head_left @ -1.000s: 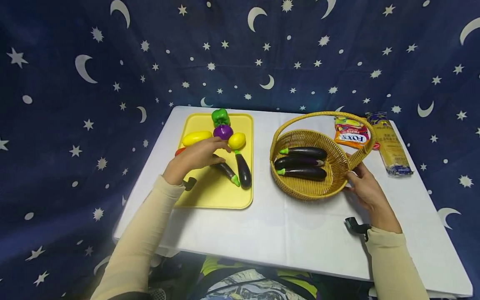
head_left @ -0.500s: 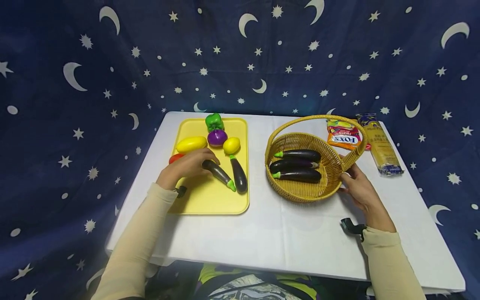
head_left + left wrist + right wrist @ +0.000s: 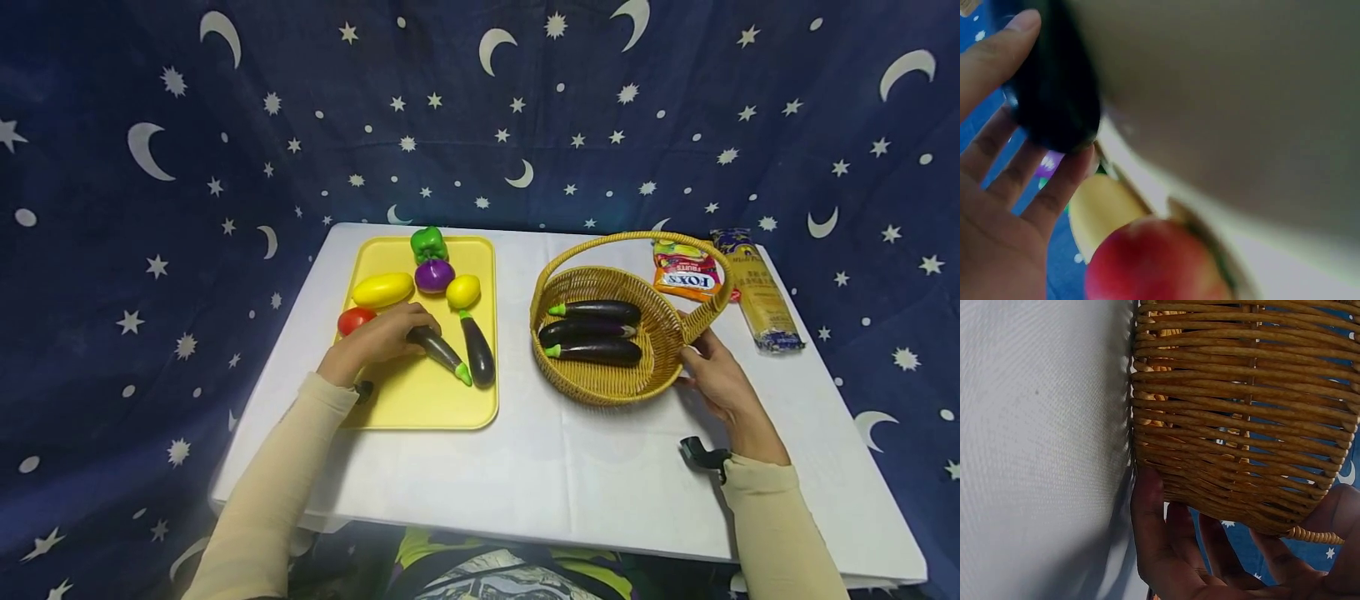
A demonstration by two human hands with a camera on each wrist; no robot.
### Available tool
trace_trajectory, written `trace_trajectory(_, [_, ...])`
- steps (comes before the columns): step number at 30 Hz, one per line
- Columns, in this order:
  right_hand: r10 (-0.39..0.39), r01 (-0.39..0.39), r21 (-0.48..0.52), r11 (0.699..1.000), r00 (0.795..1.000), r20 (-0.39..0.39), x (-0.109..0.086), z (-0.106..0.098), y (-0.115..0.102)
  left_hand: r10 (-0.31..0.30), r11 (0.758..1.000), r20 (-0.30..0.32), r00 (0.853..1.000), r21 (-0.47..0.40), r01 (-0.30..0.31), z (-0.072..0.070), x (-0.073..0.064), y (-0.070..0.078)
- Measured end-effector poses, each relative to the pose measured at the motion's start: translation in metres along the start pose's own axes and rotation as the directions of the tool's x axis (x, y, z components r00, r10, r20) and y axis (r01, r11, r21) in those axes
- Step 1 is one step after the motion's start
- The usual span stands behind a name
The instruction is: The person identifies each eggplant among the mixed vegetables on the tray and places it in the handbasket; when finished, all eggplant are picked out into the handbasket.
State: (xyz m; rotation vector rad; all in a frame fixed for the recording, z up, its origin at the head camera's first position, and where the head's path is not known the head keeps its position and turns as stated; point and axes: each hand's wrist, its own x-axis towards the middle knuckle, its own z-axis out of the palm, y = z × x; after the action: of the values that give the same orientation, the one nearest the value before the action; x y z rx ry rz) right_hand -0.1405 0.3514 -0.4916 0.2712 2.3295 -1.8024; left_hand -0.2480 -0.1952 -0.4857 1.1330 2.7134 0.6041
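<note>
Eggplant [image 3: 442,353], dark, green-tipped: lies at 4 o'clock from the centre of the yellow tray [image 3: 420,408], green end directed between 4 and 5 o'clock, close beside the second eggplant [image 3: 477,350] of the tray. Left grip [image 3: 381,337], a person's bare hand: pinches the first-listed eggplant at its thick end, thumb opposed to fingers; whether the piece is raised off the tray cannot be told.

Other tray contents: green pepper [image 3: 429,245], 12 o'clock; purple vegetable [image 3: 435,276], just below the pepper; yellow lemon [image 3: 463,292], between 1 and 2; long yellow piece [image 3: 382,290], between 10 and 11; red round piece [image 3: 354,320], between 9 and 10.

Wicker basket [image 3: 592,392], hooped handle: on the white-covered worktop [image 3: 450,475], at 3 o'clock from the tray; holds three eggplants [image 3: 592,330] side by side. Right grip [image 3: 722,379]: holds the basket's side between 3 and 4 o'clock, thumb near the handle's foot, fingers against the outer wall.

Fox's packet [image 3: 686,271]: at 2 o'clock from the basket. Long golden packet [image 3: 761,292]: between 2 and 3.
</note>
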Motion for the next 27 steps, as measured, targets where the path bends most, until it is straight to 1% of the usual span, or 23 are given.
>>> trace_trajectory(4, [0.009, -0.009, 0.0, 1.0, 1.0, -0.006, 0.0, 0.001, 0.0, 0.002, 1.0, -0.019, 1.0, -0.024, -0.002, 0.005, -0.003, 0.0])
trace_trajectory(8, [0.012, -0.012, 0.002, 1.0, 1.0, -0.007, 0.0, 0.0, 0.0, -0.002, 0.999, -0.054, 0.999, -0.041, 0.0, 0.005, -0.007, 0.0])
trace_trajectory(11, [0.014, -0.014, 0.008, 1.0, 1.0, -0.001, 0.0, 0.0, 0.0, -0.035, 0.996, -0.068, 0.997, -0.088, 0.028, 0.004, -0.011, 0.0])
trace_trajectory(14, [0.021, -0.021, 0.008, 1.0, 1.0, 0.0, 0.0, 0.0, -0.001, -0.084, 0.98, -0.081, 0.993, -0.184, 0.068, 0.004, -0.016, -0.001])
trace_trajectory(16, [0.026, -0.026, 0.004, 1.0, 1.0, -0.004, 0.0, 0.0, -0.002, -0.126, 0.956, -0.092, 0.988, -0.278, 0.096, 0.004, -0.02, 0.0])
trace_trajectory(17, [0.029, -0.029, 0.002, 1.0, 1.0, -0.006, 0.0, 0.0, -0.003, -0.151, 0.936, -0.099, 0.984, -0.334, 0.111, 0.005, -0.021, 0.001])
trace_trajectory(19, [0.032, -0.032, -0.002, 0.999, 0.999, -0.009, 0.0, 0.0, -0.004, -0.201, 0.886, -0.111, 0.973, -0.445, 0.132, 0.006, -0.025, 0.002])
trace_trajectory(21, [0.033, -0.033, -0.005, 0.999, 0.999, -0.011, 0.0, 0.0, -0.005, -0.257, 0.823, -0.116, 0.959, -0.546, 0.154, 0.008, -0.027, 0.005])
trace_trajectory(23, [0.035, -0.035, -0.003, 0.999, 0.999, -0.008, 0.0, 0.0, -0.005, -0.29, 0.772, -0.121, 0.949, -0.616, 0.158, 0.009, -0.029, 0.008])
trace_trajectory(24, [0.034, -0.034, -0.003, 0.999, 0.999, -0.006, 0.001, 0.0, -0.004, -0.298, 0.753, -0.124, 0.946, -0.639, 0.154, 0.01, -0.03, 0.009])
trace_trajectory(25, [0.034, -0.034, -0.001, 0.999, 0.999, -0.003, 0.001, 0.001, -0.004, -0.303, 0.74, -0.127, 0.944, -0.655, 0.15, 0.01, -0.03, 0.011])
trace_trajectory(27, [0.03, -0.03, 0.004, 1.0, 1.0, 0.002, 0.001, 0.001, -0.002, -0.295, 0.731, -0.137, 0.946, -0.669, 0.131, 0.01, -0.03, 0.014])
